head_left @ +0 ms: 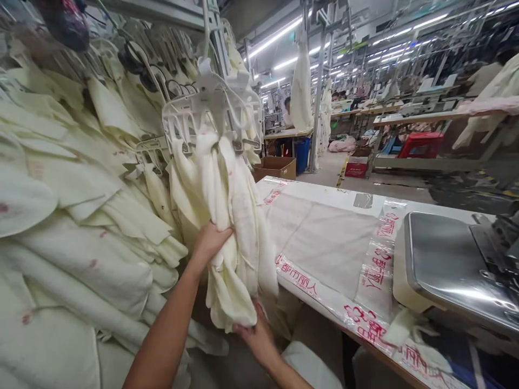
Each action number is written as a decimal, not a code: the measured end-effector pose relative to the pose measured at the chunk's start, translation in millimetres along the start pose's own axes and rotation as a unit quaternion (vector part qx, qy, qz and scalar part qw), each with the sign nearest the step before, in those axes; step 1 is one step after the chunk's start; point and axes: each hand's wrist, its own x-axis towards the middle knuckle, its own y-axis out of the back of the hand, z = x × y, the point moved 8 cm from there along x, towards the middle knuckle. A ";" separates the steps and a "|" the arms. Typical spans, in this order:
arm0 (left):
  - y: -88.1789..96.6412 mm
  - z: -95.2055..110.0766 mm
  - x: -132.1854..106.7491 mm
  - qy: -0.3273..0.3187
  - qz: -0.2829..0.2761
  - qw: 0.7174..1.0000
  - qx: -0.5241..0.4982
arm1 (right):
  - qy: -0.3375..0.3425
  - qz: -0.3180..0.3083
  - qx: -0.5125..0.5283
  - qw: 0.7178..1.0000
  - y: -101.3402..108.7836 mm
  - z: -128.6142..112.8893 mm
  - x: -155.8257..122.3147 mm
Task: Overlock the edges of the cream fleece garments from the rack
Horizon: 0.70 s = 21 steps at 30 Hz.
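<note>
Cream fabric pieces (247, 216) hang in a bunch from a white plastic clip hanger (213, 102). Partway down the bunch, my left hand (213, 243) is closed around a fold of this fabric. Lower and to the right, my right hand (257, 332) pinches the bottom end of the same cloth, thumb in front. The fingers of both hands are partly hidden by the folds. More cream fabric pieces (101, 259), some with small reddish marks, hang crowded just left of my left arm.
Right of the bunch stands a white table (344, 192) covered with printed plastic and pale cloth. A sewing machine (458, 254) with a shiny metal top sits at its right. Behind are a cardboard box (275, 167), a blue bin (302, 155) and a metal post (318, 108).
</note>
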 end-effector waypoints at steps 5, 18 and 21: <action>36.7 15.7 -42.9 -0.070 0.065 0.995 0.002 | 0.028 0.020 0.095 0.995 40.3 -33.1 -33.6; 40.6 339.2 -103.6 -0.505 -0.099 0.823 -0.243 | 0.079 -0.037 0.087 0.992 290.7 -156.4 -150.7; 18.9 332.4 -75.8 -0.469 -0.085 0.859 -0.185 | 0.037 0.036 -0.008 0.999 280.1 -113.5 -155.9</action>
